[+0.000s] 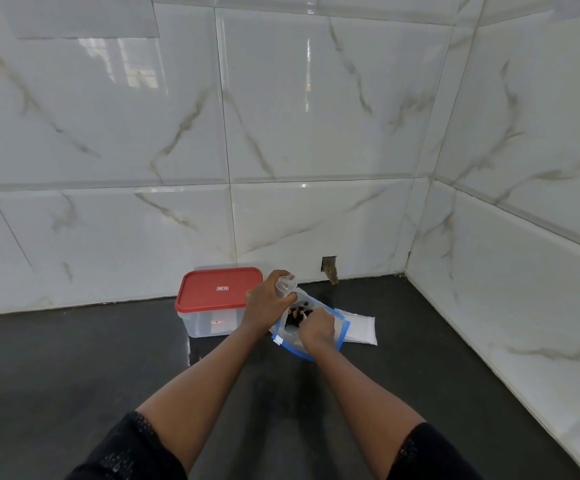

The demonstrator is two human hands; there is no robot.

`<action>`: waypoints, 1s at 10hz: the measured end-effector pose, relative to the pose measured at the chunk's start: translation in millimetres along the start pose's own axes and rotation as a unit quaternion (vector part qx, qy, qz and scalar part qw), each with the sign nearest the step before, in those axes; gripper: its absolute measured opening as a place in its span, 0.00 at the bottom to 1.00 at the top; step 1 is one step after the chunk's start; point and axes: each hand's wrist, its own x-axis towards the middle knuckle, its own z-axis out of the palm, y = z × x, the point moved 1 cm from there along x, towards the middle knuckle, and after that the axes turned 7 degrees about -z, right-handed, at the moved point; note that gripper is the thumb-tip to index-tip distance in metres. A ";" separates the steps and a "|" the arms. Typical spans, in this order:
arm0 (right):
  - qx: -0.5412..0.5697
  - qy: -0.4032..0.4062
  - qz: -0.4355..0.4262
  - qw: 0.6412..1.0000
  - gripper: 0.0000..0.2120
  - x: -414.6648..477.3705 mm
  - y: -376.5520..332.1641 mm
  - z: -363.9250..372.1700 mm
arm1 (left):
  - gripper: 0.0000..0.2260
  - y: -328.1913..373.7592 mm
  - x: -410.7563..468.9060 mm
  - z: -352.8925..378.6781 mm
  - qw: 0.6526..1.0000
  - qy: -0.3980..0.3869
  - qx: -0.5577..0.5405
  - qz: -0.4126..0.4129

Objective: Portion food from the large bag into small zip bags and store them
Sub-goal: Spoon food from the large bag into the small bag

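Head view, desk: we see a dark, smooth, slightly glossy desk (74,358) running into a corner of glossy white marble-look wall tiles (316,116) with grey-gold veins.

Head view, left hand: our left hand (268,304) is closed around a crumpled wad of thin clear plastic, which looks like a small zip bag (286,285), held up just above the large bag's mouth.

Head view, right hand: our right hand (317,330) is curled with the fingers reaching into the large bag's opening; we cannot tell whether they are pinching any food.

Head view, large bag: the large bag (342,332) is clear, soft plastic with a blue border strip, lying tilted on the desk just right of the container, its mouth open toward us.

Head view, food: dark, lumpy pieces of food (298,312) with paler bits sit inside the large bag, between our two hands; too small to name.

Head view, container: a rectangular translucent plastic container (209,322) with rounded corners and a flat red lid (219,288) stands against the wall, touching or just beside our left wrist.

Head view, flat bags: a flat white-clear stack of bags (361,327) lies on the desk under and to the right of the large bag.

Head view, sleeves: black speckled sleeves (132,448) cover our upper arms.
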 end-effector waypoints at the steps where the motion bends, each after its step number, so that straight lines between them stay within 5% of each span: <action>1: 0.018 0.002 0.013 1.000 0.14 0.1 -1.6 2.2 | 0.17 0.9 -1.0 -3.9 1.000 0.000 -0.005 0.002; 6: -0.010 -0.003 -0.011 1.000 0.15 10.5 0.5 15.1 | 0.18 -4.1 1.1 -9.9 1.000 0.000 0.015 0.025; 10: 0.059 -0.016 0.061 0.996 0.15 13.0 2.4 9.9 | 0.19 -3.2 0.2 -14.4 0.998 0.001 0.041 0.040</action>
